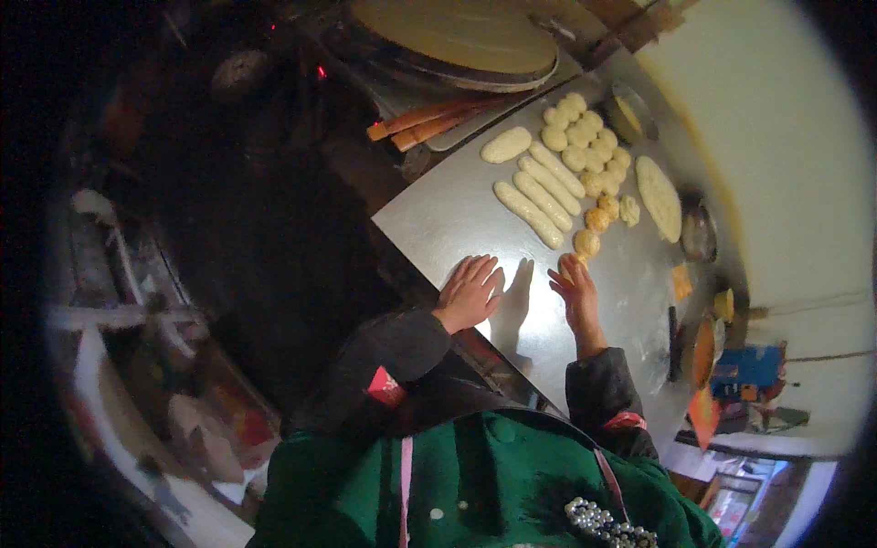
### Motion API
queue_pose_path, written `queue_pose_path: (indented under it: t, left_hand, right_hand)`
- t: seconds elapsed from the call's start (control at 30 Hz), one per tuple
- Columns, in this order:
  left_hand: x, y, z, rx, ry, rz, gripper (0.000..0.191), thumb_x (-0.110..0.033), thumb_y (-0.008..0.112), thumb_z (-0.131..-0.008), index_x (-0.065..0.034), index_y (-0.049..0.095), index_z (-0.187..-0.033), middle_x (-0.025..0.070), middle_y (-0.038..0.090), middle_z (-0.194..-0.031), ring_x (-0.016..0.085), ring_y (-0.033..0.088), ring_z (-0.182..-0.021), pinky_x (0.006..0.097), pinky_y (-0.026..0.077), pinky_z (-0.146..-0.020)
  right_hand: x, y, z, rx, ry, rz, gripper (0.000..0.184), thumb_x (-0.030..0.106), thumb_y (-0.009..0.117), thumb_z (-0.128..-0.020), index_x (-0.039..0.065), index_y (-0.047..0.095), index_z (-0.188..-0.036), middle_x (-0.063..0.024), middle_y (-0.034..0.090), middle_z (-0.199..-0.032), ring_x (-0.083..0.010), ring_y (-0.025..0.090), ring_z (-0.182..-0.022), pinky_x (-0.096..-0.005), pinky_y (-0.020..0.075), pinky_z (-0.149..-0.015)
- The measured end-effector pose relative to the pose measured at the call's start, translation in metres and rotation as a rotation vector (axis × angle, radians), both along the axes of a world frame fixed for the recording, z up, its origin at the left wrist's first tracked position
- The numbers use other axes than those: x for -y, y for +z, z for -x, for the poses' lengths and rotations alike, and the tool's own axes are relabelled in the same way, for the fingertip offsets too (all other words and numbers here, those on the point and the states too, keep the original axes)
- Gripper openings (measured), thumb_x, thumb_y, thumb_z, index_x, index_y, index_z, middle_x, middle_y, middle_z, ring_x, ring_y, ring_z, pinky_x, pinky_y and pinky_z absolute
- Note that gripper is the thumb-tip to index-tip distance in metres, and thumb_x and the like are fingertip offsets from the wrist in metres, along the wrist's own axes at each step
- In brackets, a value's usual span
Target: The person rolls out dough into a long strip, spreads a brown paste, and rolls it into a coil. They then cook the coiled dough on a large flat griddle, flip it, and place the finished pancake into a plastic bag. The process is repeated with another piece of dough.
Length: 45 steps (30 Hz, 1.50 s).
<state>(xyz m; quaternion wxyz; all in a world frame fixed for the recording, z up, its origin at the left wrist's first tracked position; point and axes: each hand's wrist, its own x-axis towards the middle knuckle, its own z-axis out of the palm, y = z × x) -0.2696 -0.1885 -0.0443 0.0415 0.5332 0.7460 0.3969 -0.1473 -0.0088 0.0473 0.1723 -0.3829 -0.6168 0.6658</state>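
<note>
On the metal worktop (438, 219), near its front edge, my left hand (471, 293) rests with its fingers apart and nothing held. My right hand (577, 298) reaches up the worktop, its fingertips on a small yellowish dough ball (574, 266) that they partly cover. More balls continue from there: a golden one (586, 242), several with orange crumbs, and a cluster of pale dough balls (581, 137) farther off. Left of them lie several long dough rolls (529, 214) side by side and a shorter oval dough piece (505, 144). A flat dough slab (659, 198) lies to the right.
A large round griddle or lid (466, 41) is at the top, with wooden sticks (431, 127) beside it. Metal bowls (697, 229) stand along the wall. A dark-handled tool (672, 342) lies at the right, near a small orange piece (681, 281). The left side is dark.
</note>
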Motion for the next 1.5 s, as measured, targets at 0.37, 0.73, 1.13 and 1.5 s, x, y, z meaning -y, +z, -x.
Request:
queue_pose_path:
  t: [0.37,0.73,1.13,1.5]
  left_hand:
    - [-0.003,0.017,0.055,0.697,-0.021,-0.271,0.051,-0.014,0.041,-0.091,-0.0029,0.029,-0.138,0.0121,0.025,-0.146,0.023,0.020,-0.135,0.0348,0.012,-0.110]
    - [-0.055,0.159,0.086,0.201,-0.242,0.004,0.058,-0.023,0.049,-0.085,-0.0041,0.033,-0.137,0.0147,0.021,-0.147,0.028,0.018,-0.136,0.0396,0.015,-0.110]
    - [-0.488,0.162,0.003,-0.706,-0.624,0.495,0.059,-0.026,0.056,-0.083,-0.0214,0.033,-0.137,0.0135,0.024,-0.144,0.039,0.022,-0.131,0.0619,0.024,-0.100]
    - [-0.758,0.028,0.009,-0.733,-0.289,0.268,0.049,-0.045,0.045,-0.088,-0.0278,0.038,-0.132,0.0086,0.035,-0.135,0.037,0.035,-0.119,0.0657,0.034,-0.084]
  right_hand:
    - [-0.045,0.019,-0.032,-0.948,0.032,0.722,0.068,0.055,0.031,-0.091,0.006,0.026,-0.138,-0.0180,0.030,-0.141,-0.0337,0.031,-0.129,-0.0501,0.0308,-0.102]
    - [-0.227,0.045,-0.124,0.078,-0.107,-0.389,0.062,0.041,0.048,-0.091,0.010,0.028,-0.140,-0.0154,0.022,-0.146,-0.0300,0.025,-0.133,-0.0391,0.0226,-0.107]
    - [-0.469,0.007,-0.109,0.993,0.253,-1.298,0.075,0.060,0.057,-0.074,0.031,0.031,-0.138,-0.0117,0.016,-0.148,-0.0453,0.016,-0.132,-0.0680,0.0192,-0.096]
    - [-0.648,-0.077,-0.038,0.692,-0.246,-1.513,0.049,0.052,0.058,-0.075,0.028,0.056,-0.117,-0.0085,0.042,-0.133,-0.0386,0.034,-0.123,-0.0660,0.0327,-0.088]
